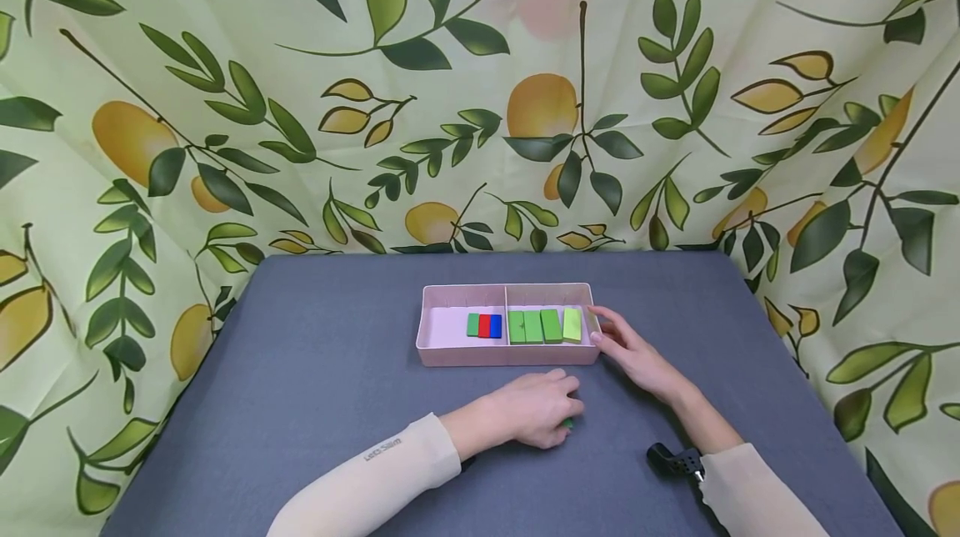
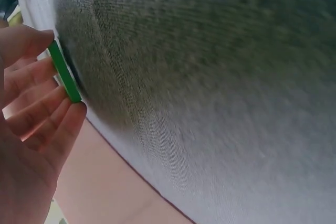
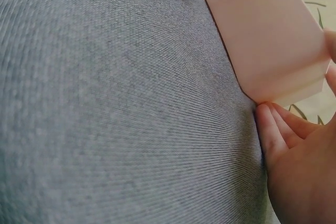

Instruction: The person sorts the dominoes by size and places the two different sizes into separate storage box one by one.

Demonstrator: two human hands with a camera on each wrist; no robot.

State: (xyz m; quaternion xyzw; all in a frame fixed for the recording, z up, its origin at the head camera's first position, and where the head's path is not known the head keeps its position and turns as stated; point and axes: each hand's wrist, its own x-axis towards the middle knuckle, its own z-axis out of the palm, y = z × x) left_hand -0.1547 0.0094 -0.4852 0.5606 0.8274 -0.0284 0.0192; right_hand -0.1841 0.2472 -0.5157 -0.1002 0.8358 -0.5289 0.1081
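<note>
My left hand [image 1: 528, 409] is just in front of a pink two-part box [image 1: 465, 358]. Its thumb and fingertips pinch a thin green block [image 2: 64, 72] by the ends, close over the cloth; in the head view the fingers mostly cover it. My right hand [image 1: 637, 358] touches the box's right end, with fingertips at the rim and others low at the corner [image 3: 265, 121]. In the left compartment a small green block [image 1: 472, 325], a red block [image 1: 484, 326] and a blue block [image 1: 496, 327] lie side by side. Several green blocks [image 1: 532, 327], one lighter, lie in the right compartment.
A dark blue-grey cloth [image 1: 315, 353] covers the table. Behind and at both sides hangs a curtain [image 1: 465, 12] printed with leaves and fruit. A black wrist device [image 1: 675, 460] sits by my right sleeve. A divider [image 1: 506, 313] splits the box.
</note>
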